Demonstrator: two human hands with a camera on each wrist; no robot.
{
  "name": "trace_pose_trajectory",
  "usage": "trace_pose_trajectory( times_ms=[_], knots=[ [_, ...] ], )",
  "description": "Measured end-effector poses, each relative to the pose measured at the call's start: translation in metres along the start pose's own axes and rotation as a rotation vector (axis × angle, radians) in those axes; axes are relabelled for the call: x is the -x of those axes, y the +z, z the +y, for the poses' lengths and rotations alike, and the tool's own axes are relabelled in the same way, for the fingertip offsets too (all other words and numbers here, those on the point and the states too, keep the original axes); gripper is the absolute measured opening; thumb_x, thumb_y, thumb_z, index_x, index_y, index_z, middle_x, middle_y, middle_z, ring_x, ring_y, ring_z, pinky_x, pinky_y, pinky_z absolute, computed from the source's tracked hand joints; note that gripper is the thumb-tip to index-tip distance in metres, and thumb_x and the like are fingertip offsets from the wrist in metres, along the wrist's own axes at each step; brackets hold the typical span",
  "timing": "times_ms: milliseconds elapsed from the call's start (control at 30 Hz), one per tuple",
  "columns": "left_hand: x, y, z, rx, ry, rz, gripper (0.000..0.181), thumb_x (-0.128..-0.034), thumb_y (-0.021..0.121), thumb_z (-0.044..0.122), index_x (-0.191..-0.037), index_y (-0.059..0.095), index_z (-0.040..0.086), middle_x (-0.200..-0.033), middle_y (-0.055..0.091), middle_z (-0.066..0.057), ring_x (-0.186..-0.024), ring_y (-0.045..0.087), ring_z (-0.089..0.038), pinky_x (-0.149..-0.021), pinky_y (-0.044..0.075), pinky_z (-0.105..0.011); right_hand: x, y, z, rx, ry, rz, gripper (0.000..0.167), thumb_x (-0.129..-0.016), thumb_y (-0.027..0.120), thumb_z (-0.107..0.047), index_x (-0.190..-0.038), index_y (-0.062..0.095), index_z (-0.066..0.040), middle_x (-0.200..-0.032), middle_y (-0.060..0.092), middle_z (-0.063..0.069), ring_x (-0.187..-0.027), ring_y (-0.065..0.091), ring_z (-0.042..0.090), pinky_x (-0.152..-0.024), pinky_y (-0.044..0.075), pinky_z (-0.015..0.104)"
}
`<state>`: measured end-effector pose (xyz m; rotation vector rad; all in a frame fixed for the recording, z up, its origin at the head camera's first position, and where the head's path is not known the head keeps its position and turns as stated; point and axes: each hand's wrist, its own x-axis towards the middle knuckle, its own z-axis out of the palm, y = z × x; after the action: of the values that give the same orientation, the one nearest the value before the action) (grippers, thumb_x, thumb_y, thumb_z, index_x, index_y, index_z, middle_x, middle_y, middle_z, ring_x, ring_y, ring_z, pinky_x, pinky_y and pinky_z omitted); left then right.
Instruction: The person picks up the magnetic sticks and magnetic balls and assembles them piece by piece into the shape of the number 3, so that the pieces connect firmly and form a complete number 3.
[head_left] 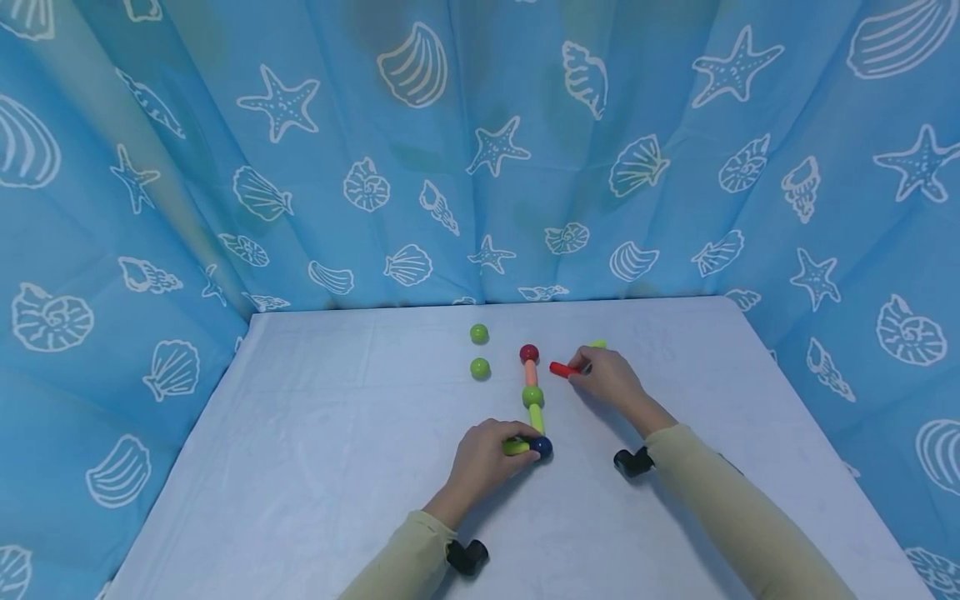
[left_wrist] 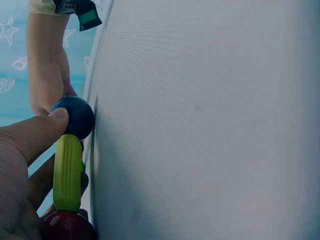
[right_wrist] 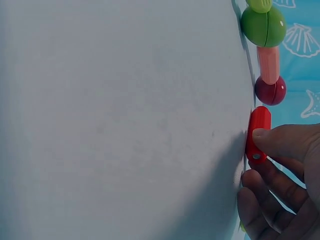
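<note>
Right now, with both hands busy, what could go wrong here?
Three things, perhaps. The left fingers pinch the blue ball at the near end of the line of balls and rods; a tug there might bend the line or pull it apart. The right fingers hold the red rod near the far red ball, so a slip could knock that ball. And the loose green balls, being round, may roll if bumped.

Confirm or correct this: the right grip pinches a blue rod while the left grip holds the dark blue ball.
Wrong color: the right grip pinches a red rod, not blue, as the right wrist view shows; the left grip does hold the dark blue ball.
</note>
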<state>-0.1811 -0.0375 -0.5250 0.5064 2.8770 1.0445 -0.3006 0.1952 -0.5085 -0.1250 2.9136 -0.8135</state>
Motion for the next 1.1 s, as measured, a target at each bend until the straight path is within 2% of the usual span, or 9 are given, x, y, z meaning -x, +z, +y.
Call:
trace_pose_trajectory(
  times_ms=[400,1100],
  knots=[
    [-0.0006,-0.0002,-0.0003,-0.014,0.001,0.003,0.029,-0.088,0.081,0.031,-0.116,0.076,0.034,-0.108,0.072,0.014,-0.095,0.059,-0.008,-0.08,0.049,-0.026,0.0091,0.0047,0.0047,-0.021,-0.038,0.034,0.014,-0.091,0.075,-0.013,-0.104,0.07,-0.013,-0.1,0.069,0.006,-0.091,0.062,0.024,-0.085,0.056,0.04],
    [0.0004,0.001,-0.0014,-0.01,-0.002,0.006,0.029,-0.0879,0.082,0.031,-0.117,0.076,0.033,-0.107,0.071,0.014,-0.094,0.058,-0.008,-0.079,0.048,-0.026,0.0077,0.0057,0.0038,-0.051,-0.042,0.051,0.021,-0.092,0.075,-0.017,-0.111,0.068,-0.013,-0.103,0.067,0.007,-0.09,0.06,0.023,-0.082,0.056,0.037]
  ],
)
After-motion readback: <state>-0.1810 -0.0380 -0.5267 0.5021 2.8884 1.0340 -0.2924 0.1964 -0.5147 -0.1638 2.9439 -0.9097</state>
